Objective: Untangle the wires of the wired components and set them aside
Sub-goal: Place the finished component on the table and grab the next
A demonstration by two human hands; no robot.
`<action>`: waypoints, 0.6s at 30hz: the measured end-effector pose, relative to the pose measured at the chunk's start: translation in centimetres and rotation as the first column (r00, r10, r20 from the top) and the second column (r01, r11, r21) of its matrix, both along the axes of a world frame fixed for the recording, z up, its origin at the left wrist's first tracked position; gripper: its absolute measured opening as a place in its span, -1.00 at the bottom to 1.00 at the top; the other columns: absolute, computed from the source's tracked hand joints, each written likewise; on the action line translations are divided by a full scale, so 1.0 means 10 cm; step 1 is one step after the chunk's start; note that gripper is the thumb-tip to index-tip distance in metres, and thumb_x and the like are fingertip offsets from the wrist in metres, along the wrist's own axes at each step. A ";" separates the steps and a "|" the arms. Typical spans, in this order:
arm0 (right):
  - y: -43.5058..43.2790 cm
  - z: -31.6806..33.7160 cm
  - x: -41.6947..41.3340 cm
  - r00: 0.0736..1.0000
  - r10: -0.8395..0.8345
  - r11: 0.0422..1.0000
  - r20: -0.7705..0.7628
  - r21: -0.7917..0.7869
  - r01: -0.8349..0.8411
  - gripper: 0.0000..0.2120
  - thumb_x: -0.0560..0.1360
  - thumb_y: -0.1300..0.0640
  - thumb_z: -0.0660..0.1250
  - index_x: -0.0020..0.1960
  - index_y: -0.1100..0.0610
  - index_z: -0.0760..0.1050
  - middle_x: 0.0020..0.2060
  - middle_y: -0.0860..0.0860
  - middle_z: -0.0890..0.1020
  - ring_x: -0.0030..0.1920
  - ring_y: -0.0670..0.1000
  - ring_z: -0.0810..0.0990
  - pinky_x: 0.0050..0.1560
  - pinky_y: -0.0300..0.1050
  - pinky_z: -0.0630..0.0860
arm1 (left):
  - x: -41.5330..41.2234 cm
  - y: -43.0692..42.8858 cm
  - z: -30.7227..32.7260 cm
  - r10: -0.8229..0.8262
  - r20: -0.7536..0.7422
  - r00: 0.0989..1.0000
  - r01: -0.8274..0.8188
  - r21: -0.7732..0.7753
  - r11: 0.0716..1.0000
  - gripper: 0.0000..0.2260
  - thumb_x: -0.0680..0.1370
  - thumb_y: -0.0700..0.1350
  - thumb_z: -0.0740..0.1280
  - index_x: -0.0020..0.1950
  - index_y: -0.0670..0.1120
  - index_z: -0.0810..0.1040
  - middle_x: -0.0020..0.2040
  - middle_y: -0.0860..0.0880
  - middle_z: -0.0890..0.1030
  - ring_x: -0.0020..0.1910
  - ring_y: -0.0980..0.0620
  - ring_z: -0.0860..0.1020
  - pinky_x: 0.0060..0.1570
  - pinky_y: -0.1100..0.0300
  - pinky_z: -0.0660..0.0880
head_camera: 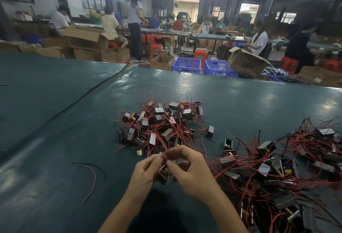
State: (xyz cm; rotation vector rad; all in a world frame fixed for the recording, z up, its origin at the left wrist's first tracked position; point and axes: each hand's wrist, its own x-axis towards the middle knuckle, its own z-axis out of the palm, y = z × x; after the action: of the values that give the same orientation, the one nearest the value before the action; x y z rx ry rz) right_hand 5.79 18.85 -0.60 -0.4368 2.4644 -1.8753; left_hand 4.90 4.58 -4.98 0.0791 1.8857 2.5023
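Note:
A tangled heap of small wired components [162,121] with red and black wires lies mid-table, just beyond my hands. Between my hands is one dark component [163,174] with a yellow part. My left hand [146,171] holds it from the left, fingers curled. My right hand [188,169] pinches at its top, where a red wire [162,143] runs up toward the heap. A second, larger spread of components [277,168] with wires lies along the right side of the table.
The table has a dark green cover [64,140] with a seam running diagonally at left. A loose red and black wire pair [92,177] lies left of my hands. Beyond the far edge stand blue crates [187,65], cardboard boxes [246,62] and seated workers.

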 end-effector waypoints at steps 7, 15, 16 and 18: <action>-0.12 -0.10 0.00 0.992 0.030 0.998 0.120 0.058 -0.037 -0.82 0.52 0.33 0.33 -0.04 0.06 0.46 -0.15 -0.08 0.64 -0.16 0.16 0.61 -0.02 0.16 0.57 | -0.06 -0.11 0.01 0.097 -0.025 0.995 -0.096 0.043 0.994 -0.78 0.53 -0.31 0.26 -0.13 -0.16 0.71 -0.12 -0.25 0.69 -0.14 -0.09 0.67 -0.15 0.22 0.61; -0.15 -0.08 0.01 0.900 0.258 0.927 0.350 -0.353 -0.128 -0.66 0.55 -0.12 0.18 0.03 0.14 0.54 -0.19 0.01 0.67 -0.24 0.07 0.65 -0.42 -0.16 0.56 | -0.03 -0.18 0.01 0.381 -0.303 0.873 -0.450 -0.204 0.869 -0.87 0.51 -0.19 0.41 -0.21 -0.07 0.71 -0.32 -0.07 0.69 -0.31 -0.10 0.67 -0.25 0.14 0.62; -0.16 -0.07 0.01 0.900 0.272 0.910 0.340 -0.395 -0.126 -0.61 0.54 -0.15 0.18 0.05 0.15 0.54 -0.21 0.03 0.66 -0.24 0.07 0.66 -0.42 -0.15 0.56 | -0.03 -0.20 0.01 0.416 -0.316 0.853 -0.492 -0.219 0.843 -0.89 0.51 -0.15 0.41 -0.19 -0.08 0.71 -0.32 -0.04 0.69 -0.31 -0.09 0.67 -0.26 0.12 0.61; -0.17 -0.09 0.00 0.923 0.221 0.920 0.316 -0.383 -0.089 -0.59 0.49 -0.15 0.24 0.05 0.19 0.53 -0.20 0.09 0.64 -0.20 0.08 0.68 -0.43 -0.14 0.56 | -0.04 -0.23 0.03 0.466 -0.333 0.820 -0.550 -0.233 0.802 -0.86 0.49 -0.06 0.41 -0.15 -0.09 0.71 -0.33 0.02 0.69 -0.34 0.03 0.65 -0.27 0.18 0.60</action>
State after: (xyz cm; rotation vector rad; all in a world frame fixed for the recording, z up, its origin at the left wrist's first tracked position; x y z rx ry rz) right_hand 5.79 17.11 -1.52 -0.2602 1.8071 -2.1207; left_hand 4.52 2.27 -4.72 -0.1362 2.7283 2.5299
